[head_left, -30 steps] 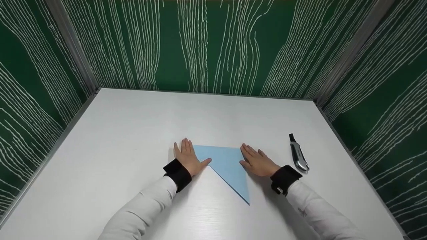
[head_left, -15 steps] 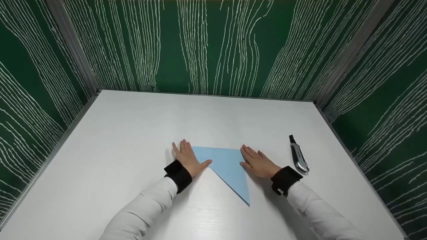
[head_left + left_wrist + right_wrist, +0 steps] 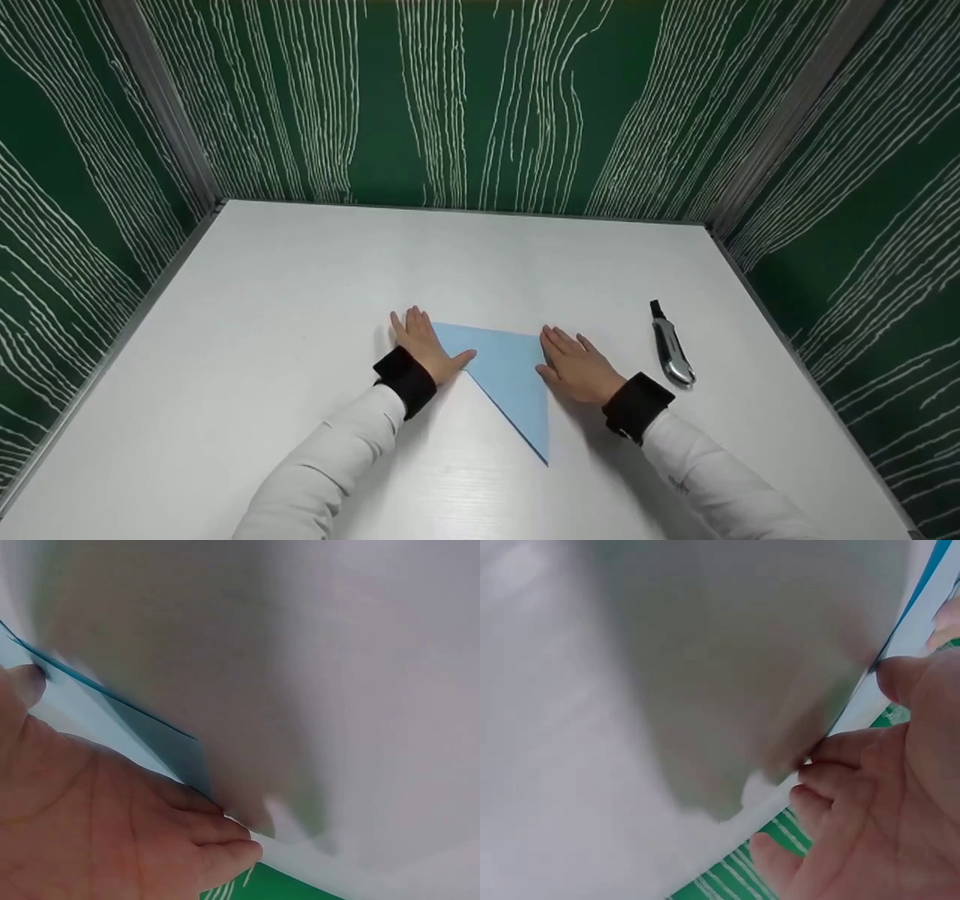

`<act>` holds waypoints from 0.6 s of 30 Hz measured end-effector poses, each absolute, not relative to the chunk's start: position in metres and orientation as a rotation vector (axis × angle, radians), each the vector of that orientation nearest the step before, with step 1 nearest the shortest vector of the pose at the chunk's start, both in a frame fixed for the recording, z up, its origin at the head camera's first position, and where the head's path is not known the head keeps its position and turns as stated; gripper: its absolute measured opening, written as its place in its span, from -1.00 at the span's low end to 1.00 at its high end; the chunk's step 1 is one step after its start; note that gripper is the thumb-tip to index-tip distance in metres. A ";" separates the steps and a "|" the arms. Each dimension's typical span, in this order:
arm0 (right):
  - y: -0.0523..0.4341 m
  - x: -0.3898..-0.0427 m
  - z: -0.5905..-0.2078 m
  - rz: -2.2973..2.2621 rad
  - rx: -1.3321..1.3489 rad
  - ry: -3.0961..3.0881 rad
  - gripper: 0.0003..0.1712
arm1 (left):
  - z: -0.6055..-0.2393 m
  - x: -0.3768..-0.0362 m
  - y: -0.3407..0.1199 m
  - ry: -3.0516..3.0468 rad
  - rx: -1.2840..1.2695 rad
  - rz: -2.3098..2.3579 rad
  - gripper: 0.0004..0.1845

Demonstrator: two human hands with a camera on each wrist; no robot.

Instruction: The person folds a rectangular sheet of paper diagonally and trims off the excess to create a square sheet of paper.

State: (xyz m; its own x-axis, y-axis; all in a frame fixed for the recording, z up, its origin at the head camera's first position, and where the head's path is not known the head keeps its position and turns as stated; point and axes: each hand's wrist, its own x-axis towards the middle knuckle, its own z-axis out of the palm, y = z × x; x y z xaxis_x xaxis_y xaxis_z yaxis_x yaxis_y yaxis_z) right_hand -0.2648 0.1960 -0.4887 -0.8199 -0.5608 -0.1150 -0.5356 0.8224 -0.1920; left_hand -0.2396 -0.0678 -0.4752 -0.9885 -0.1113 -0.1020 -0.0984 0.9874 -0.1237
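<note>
A light blue sheet of paper, folded into a triangle, lies on the white table between both hands. Its long slanted edge faces the person and one corner points down toward the near side. My left hand rests at the paper's left corner, fingers straight and pointing away, thumb on the slanted edge. In the left wrist view the paper's layered edge runs beside the palm. My right hand lies along the paper's right edge, fingers extended at the far right corner. The right wrist view shows its thumb and fingertips touching that edge.
A grey and black utility knife lies on the white table to the right of the right hand. Green walls with white wavy lines stand behind and at both sides of the table.
The paper has turned slightly, its near corner shifting left and its far left corner moving a little away. The left hand has moved slightly away with it; the right hand has shifted slightly left.
</note>
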 end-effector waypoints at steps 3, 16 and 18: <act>0.190 -0.255 -0.492 -0.175 -0.862 2.904 -0.27 | -0.468 -0.242 -0.067 3.016 -0.162 -0.096 0.18; 0.174 -0.229 -0.493 -0.018 -0.961 3.041 -0.32 | -0.489 -0.272 -0.069 3.029 -0.093 -0.008 0.24; 0.175 -0.232 -0.489 -0.046 -0.986 2.962 -0.30 | -0.500 -0.281 -0.071 3.026 -0.037 0.013 0.26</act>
